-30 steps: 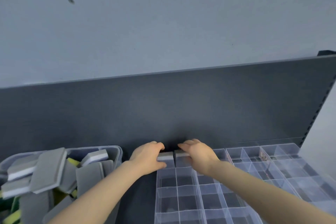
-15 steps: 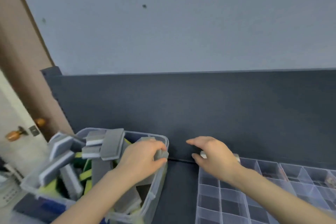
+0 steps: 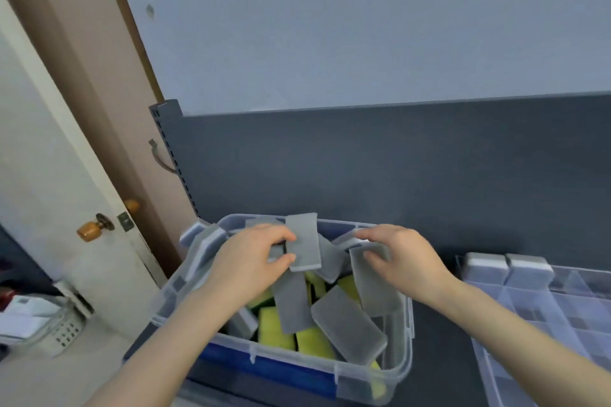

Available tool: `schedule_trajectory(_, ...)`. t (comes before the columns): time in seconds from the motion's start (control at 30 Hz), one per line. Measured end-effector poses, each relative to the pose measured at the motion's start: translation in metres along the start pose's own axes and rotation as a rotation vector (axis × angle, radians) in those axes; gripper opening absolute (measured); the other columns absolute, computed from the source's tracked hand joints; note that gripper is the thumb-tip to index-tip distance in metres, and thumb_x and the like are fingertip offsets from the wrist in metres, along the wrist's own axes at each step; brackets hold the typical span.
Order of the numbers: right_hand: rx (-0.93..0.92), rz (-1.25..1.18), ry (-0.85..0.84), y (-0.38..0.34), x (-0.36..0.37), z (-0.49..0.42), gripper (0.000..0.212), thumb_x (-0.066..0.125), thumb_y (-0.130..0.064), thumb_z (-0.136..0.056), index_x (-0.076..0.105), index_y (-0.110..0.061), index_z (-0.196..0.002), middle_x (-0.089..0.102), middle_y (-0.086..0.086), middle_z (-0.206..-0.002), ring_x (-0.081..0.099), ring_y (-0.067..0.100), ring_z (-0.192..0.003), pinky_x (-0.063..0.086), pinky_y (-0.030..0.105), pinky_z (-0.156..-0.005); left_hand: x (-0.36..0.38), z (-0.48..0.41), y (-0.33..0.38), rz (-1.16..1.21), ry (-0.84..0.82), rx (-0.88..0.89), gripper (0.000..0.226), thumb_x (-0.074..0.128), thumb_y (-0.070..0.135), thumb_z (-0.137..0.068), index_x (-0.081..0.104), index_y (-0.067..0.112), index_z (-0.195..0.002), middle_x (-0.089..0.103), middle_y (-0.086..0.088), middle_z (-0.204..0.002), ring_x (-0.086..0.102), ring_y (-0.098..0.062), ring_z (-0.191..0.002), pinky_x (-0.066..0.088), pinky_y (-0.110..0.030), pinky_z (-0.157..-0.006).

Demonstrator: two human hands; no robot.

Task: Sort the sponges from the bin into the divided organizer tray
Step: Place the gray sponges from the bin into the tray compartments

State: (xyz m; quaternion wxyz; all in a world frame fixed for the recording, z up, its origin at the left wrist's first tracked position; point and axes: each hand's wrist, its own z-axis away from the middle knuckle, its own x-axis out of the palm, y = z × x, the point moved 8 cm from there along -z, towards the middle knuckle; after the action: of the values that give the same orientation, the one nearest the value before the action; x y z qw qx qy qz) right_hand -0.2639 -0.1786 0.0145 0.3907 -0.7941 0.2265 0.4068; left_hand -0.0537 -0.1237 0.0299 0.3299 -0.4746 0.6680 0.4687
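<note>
— Where is room lying open?
— Nearest, the bin's (image 3: 401,363) clear rim is ringing grey and yellow sponges (image 3: 347,324); a bare strip of dark table (image 3: 436,340) is running between it and the organizer tray (image 3: 562,307).
— And the hands?
— The left hand (image 3: 244,264) is pinching an upright grey sponge (image 3: 302,241) over the bin; the right hand (image 3: 406,258) is hovering spread at a second grey sponge (image 3: 373,281), grip unclear; a pair of pale sponges (image 3: 506,266) is sitting in the tray's far-left compartments.

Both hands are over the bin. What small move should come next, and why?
Probably lift the left hand, with the grey sponge it pinches, out of the bin toward the tray: the grip looks set, and two sponges already sit there.
</note>
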Motion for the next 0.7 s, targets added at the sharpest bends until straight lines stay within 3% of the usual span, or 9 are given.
schedule_trajectory(0.23,0.201,0.003,0.08,0.001,0.009,0.002,0.035,0.058,-0.012,-0.084,0.066,-0.025,-0.116,0.065,-0.011,-0.119,0.057,0.011,-0.113,0.042,0.022,-0.091,0.047,-0.02,0.003,-0.032,-0.105,0.257,0.054,0.068,0.036,-0.081,0.049,0.032,-0.131,0.05,0.014,-0.133,0.04,-0.009,-0.125,0.038,-0.028,-0.097)
schedule_trajectory(0.33,0.268,0.031,0.07,0.002,0.011,0.011,0.034,0.057,-0.012,-0.086,0.066,-0.024,-0.117,0.066,-0.008,-0.118,0.057,0.015,-0.113,0.041,0.024,-0.093,0.072,-0.028,0.002,-0.141,-0.158,0.296,0.073,0.072,0.036,-0.076,0.037,0.03,-0.14,0.038,0.011,-0.142,0.029,-0.011,-0.133,0.039,-0.031,-0.099)
schedule_trajectory(0.43,0.291,0.055,0.066,0.004,0.01,0.017,0.036,0.058,-0.012,-0.086,0.065,-0.024,-0.119,0.066,-0.007,-0.118,0.056,0.015,-0.114,0.04,0.023,-0.094,0.082,-0.034,-0.003,-0.189,-0.139,0.318,0.071,0.07,0.026,-0.077,0.037,0.027,-0.14,0.036,0.009,-0.144,0.029,-0.013,-0.134,0.039,-0.029,-0.098)
schedule_trajectory(0.5,0.298,0.047,0.075,0.007,0.006,0.018,0.036,0.059,-0.011,-0.085,0.064,-0.024,-0.119,0.064,-0.009,-0.119,0.055,0.013,-0.115,0.038,0.02,-0.094,0.079,-0.037,-0.006,-0.113,-0.101,0.305,0.064,0.064,0.018,-0.079,0.04,0.026,-0.137,0.044,0.008,-0.139,0.036,-0.013,-0.13,0.042,-0.027,-0.092)
schedule_trajectory(0.6,0.304,0.038,0.083,0.015,0.001,0.015,0.038,0.059,-0.011,-0.085,0.063,-0.025,-0.12,0.062,-0.011,-0.122,0.052,0.011,-0.118,0.036,0.019,-0.096,0.053,-0.038,-0.011,0.034,0.026,0.233,0.051,0.062,0.017,-0.076,0.045,0.031,-0.122,0.056,0.011,-0.119,0.05,-0.01,-0.108,0.038,-0.022,-0.069)
schedule_trajectory(0.7,0.299,0.081,0.004,0.022,0.005,0.008,0.046,0.061,-0.015,-0.084,0.056,-0.029,-0.127,0.057,-0.012,-0.13,0.048,0.012,-0.123,0.037,0.022,-0.098,0.013,-0.038,-0.01,0.195,0.173,0.195,0.043,0.066,0.021,-0.076,0.047,0.036,-0.112,0.059,0.02,-0.103,0.053,-0.003,-0.09,0.041,-0.024,-0.061)
